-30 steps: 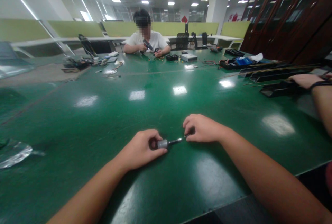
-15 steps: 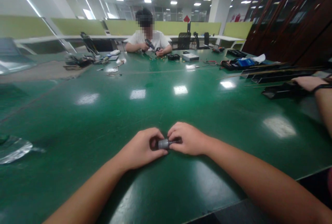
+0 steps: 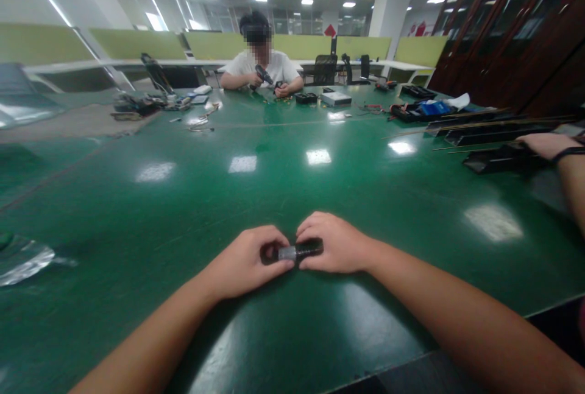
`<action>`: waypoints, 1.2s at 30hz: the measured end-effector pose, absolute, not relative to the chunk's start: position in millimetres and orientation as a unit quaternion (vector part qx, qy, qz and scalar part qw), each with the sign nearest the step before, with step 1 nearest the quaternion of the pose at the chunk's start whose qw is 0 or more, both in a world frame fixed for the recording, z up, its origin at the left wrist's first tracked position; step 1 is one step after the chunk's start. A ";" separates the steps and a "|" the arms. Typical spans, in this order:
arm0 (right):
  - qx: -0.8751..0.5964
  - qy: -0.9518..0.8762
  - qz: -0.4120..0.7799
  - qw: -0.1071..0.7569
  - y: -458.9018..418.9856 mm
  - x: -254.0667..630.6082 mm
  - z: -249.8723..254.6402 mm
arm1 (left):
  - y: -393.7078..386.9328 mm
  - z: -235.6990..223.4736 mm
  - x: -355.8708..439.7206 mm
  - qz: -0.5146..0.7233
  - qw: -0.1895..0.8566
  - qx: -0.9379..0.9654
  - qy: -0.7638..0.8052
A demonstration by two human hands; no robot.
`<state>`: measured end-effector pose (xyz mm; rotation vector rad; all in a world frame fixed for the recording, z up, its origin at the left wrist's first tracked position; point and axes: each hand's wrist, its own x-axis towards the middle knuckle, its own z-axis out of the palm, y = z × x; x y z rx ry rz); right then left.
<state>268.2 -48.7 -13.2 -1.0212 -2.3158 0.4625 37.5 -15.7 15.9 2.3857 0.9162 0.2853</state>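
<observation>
Both of my hands rest close together on the green table (image 3: 183, 199), near its front edge. My left hand (image 3: 247, 263) is closed round a small grey metal cylinder (image 3: 287, 253). My right hand (image 3: 333, 243) is closed on a short black part (image 3: 309, 248) that sits against the cylinder's right end. The thin shaft between the two pieces is hidden. My fingers cover most of both parts.
A person sits at the far side (image 3: 260, 68) holding a black tool, with small parts and boxes (image 3: 336, 99) around. Another person's arm (image 3: 564, 159) rests on black trays (image 3: 498, 159) at the right. A clear plastic bag (image 3: 22, 257) lies at the left. Dark cabinets (image 3: 512, 28) stand back right.
My right hand slid left along the thin shaft until it met my left hand. A black part now sits against the grey cylinder and the shaft no longer shows.
</observation>
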 end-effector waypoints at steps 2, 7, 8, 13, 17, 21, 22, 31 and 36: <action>-0.381 -0.862 0.170 0.287 -49.0 269.8 -12.6 | -16.2 15.3 37.6 0.101 0.280 0.889 0.349; -0.377 -0.862 0.171 0.293 -49.7 270.6 -13.0 | -17.6 13.5 39.0 0.095 0.276 0.885 0.362; -0.377 -0.861 0.172 0.294 -49.8 270.3 -13.3 | -17.8 13.2 39.2 0.095 0.277 0.884 0.364; -0.369 -0.860 0.178 0.305 -49.4 268.0 -16.1 | -18.3 12.8 38.9 0.089 0.284 0.882 0.366; -0.364 -0.861 0.181 0.304 -49.0 266.8 -17.8 | -18.6 13.2 39.2 0.090 0.284 0.880 0.369; -0.363 -0.861 0.184 0.304 -49.2 266.9 -17.4 | -18.9 13.3 39.2 0.094 0.284 0.882 0.363; -0.362 -0.862 0.185 0.304 -49.3 267.0 -17.2 | -18.9 13.3 39.2 0.094 0.286 0.882 0.363; -0.363 -0.862 0.187 0.302 -48.8 270.0 -17.3 | -17.9 11.0 38.2 0.090 0.294 0.877 0.370; -0.367 -0.863 0.186 0.293 -48.5 270.7 -16.7 | -17.8 10.3 37.7 0.091 0.293 0.877 0.368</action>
